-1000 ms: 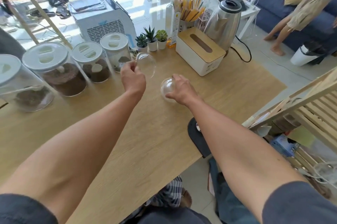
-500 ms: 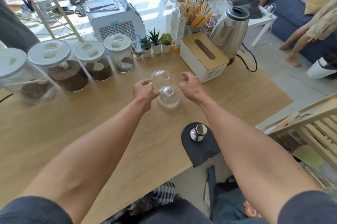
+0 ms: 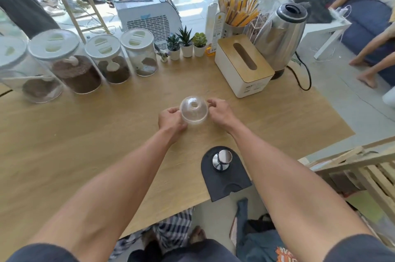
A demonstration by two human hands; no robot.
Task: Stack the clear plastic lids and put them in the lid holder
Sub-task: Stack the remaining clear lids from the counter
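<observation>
Pinching opposite rims, the left hand (image 3: pixel 171 117) and right hand (image 3: pixel 220 111) hold the stacked clear dome lids (image 3: pixel 193 111) between them on the wooden table (image 3: pixel 85 144). Uneven squeeze may pop the nested lids apart. Beyond the right hand, the wire lid holder (image 3: pixel 258 22) appears crowded by the straw cup (image 3: pixel 237 16) and kettle (image 3: pixel 282 35); knocking either is likely.

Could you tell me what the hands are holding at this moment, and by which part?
Both hands hold the stacked clear dome lids by the rim: left hand on its left edge, right hand on its right.
</observation>
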